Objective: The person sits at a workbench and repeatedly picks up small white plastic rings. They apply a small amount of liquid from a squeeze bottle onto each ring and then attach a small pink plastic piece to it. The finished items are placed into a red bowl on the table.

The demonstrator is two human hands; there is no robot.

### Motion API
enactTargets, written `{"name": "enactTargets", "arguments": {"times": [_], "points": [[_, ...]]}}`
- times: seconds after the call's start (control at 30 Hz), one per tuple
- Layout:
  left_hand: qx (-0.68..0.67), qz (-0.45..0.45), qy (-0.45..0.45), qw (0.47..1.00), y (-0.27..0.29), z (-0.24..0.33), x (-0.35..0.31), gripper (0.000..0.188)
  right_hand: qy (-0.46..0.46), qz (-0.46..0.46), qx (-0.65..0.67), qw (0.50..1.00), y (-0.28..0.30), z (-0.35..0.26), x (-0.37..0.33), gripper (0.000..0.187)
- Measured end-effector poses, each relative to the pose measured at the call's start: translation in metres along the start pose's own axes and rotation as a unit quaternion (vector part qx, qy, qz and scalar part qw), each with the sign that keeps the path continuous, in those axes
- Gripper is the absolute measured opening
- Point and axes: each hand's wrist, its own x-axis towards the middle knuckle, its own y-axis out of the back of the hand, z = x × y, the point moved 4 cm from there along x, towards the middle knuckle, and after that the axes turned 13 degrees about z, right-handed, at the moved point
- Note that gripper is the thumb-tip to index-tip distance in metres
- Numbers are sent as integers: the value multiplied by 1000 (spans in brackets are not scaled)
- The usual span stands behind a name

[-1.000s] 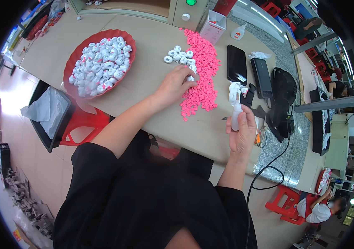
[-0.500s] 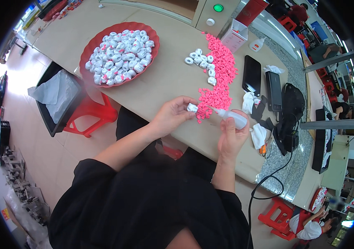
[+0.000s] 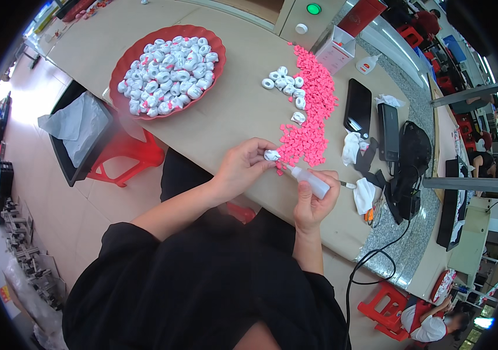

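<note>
Between thumb and fingers, my left hand (image 3: pixel 245 166) pinches a small white ring-like piece (image 3: pixel 272 155) with dark marks. My right hand (image 3: pixel 315 204) grips a translucent squeeze bottle (image 3: pixel 312 183), its thin nozzle tilted toward that white piece. Whether the tip touches it, I cannot tell. Just beyond both hands lies a long strip of small pink pieces (image 3: pixel 318 99) spread over the table. Several similar white pieces (image 3: pixel 284 81) sit along its left side. A red scalloped tray (image 3: pixel 115 87) at the far left holds a heap of white pieces with pink bits.
At right lie a black phone (image 3: pixel 357 108), a power bank (image 3: pixel 387 131), white cloth scraps (image 3: pixel 364 195) and a black bag (image 3: pixel 413 149) with a cable. A white box (image 3: pixel 335 52) and small bottle (image 3: pixel 367 64) stand farther back. Left of the table, a lined black bin (image 3: pixel 77 134) rests on a red stool (image 3: pixel 129 160).
My right hand has brought the squeeze bottle left and nearer to me, its nozzle now close to the white piece. My left hand holds almost the same place.
</note>
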Motion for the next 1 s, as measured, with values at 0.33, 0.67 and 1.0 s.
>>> {"name": "enactTargets", "arguments": {"times": [0.33, 0.67, 1.0], "points": [[-6, -2, -1, 1000, 0, -2, 1, 22, 20, -6, -14, 1000, -1, -2, 0, 27], [-22, -8, 4, 1000, 0, -2, 0, 23, 7, -5, -8, 1000, -2, -1, -1, 26], [-17, -10, 5, 1000, 0, 0, 0, 24, 17, -8, -17, 1000, -1, 1, -1, 25]]}}
